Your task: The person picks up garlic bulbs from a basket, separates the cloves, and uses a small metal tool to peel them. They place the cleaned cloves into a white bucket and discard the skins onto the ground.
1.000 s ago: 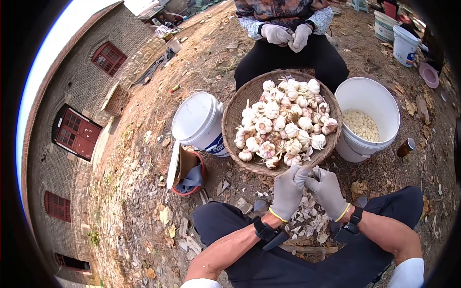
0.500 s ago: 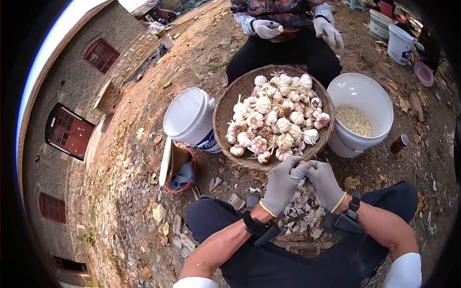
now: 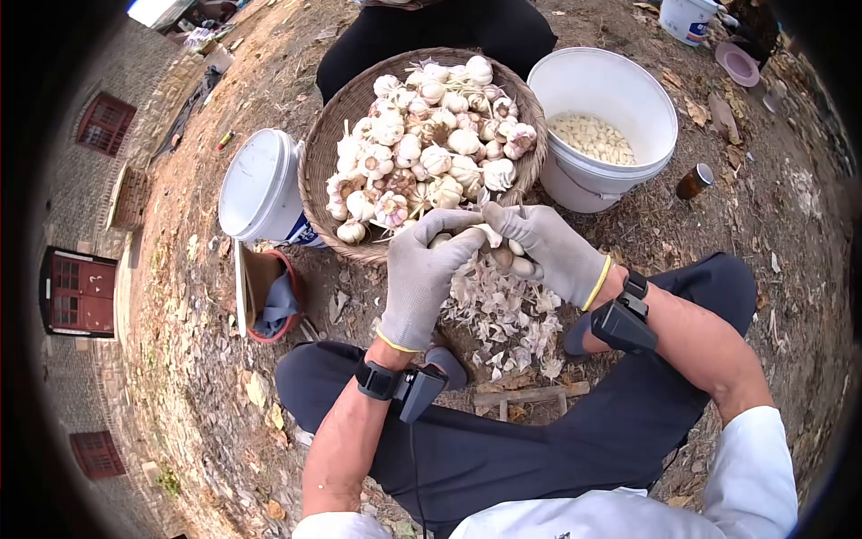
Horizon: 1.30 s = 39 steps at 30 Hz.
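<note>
My left hand (image 3: 427, 274), in a grey glove with a yellow cuff edge, is closed on garlic in front of the basket. Beside it my right hand (image 3: 552, 253), gloved alike, has its fingers curled round garlic too. A pale piece of garlic (image 3: 490, 235) shows between the two sets of fingertips; the rest is partly hidden by the gloves. Just beyond my hands a round wicker basket (image 3: 310, 184) holds a heap of whole garlic bulbs (image 3: 435, 160). Below them, dry garlic skins (image 3: 512, 319) lie scattered on the ground between my feet.
Right of the basket, a white bucket (image 3: 651, 135) contains peeled cloves (image 3: 591, 137). A lidded white bucket (image 3: 256, 184) and a reddish pot (image 3: 287, 314) with cloth stand left. A brown jar (image 3: 694, 181) is far right. Another person's dark-trousered legs (image 3: 431, 31) are behind the basket.
The view has tilted down and shifted right, so the other person's gloved hands are out of sight. My hands have turned and drawn slightly apart, exposing garlic between the fingers.
</note>
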{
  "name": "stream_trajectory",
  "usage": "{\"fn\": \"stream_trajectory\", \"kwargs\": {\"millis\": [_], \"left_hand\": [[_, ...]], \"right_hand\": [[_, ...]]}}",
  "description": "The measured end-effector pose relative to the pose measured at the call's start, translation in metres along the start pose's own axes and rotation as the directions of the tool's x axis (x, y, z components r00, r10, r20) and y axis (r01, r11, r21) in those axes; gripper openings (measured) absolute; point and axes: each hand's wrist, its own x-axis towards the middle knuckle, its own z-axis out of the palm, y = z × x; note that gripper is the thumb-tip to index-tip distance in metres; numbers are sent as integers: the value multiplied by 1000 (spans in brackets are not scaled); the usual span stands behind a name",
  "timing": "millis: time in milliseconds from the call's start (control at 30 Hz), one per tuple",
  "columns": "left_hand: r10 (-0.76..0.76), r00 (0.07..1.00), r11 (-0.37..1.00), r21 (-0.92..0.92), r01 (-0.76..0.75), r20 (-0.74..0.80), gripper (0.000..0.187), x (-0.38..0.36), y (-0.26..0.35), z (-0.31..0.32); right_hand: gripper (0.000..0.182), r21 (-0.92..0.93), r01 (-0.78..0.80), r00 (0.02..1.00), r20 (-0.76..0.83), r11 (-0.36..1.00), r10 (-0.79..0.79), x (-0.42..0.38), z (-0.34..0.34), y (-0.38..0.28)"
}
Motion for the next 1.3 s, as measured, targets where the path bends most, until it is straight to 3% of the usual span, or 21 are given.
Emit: {"fn": "stream_trajectory", "kwargs": {"millis": [267, 367, 500, 767, 867, 1100, 1167, 1300], "left_hand": [[-17, 998, 998, -55, 13, -67, 19, -5, -2, 0], [-13, 993, 1000, 24, 16, -121, 18, -4, 1, -3], [-16, 980, 999, 45, 25, -199, 19, -5, 7, -3], [16, 967, 1000, 14, -13, -255, 20, 0, -5, -9], [-24, 966, 999, 33, 34, -256, 19, -1, 1, -8], [55, 953, 990, 139, -14, -298, 20, 1, -5, -10], [86, 951, 984, 174, -36, -296, 20, 2, -10, -11], [126, 945, 963, 266, -44, -303, 20, 1, -9, -10]], "right_hand": [[53, 0, -56, 998, -10, 998, 56, -6, 8, -7], [54, 68, -56, 995, -81, 996, 61, -3, 7, -7], [51, 100, -90, 994, -54, 991, 96, -3, 5, -7], [36, -158, -68, 995, 62, 985, 79, 2, -4, 0], [40, -171, -35, 999, -46, 985, 27, 0, 7, -5], [48, -98, -66, 998, -5, 993, 66, -1, 9, -3], [45, -257, -15, 1000, 17, 966, 21, -1, 7, 0], [43, -363, -40, 999, 13, 931, 48, 0, 10, -3]]}}
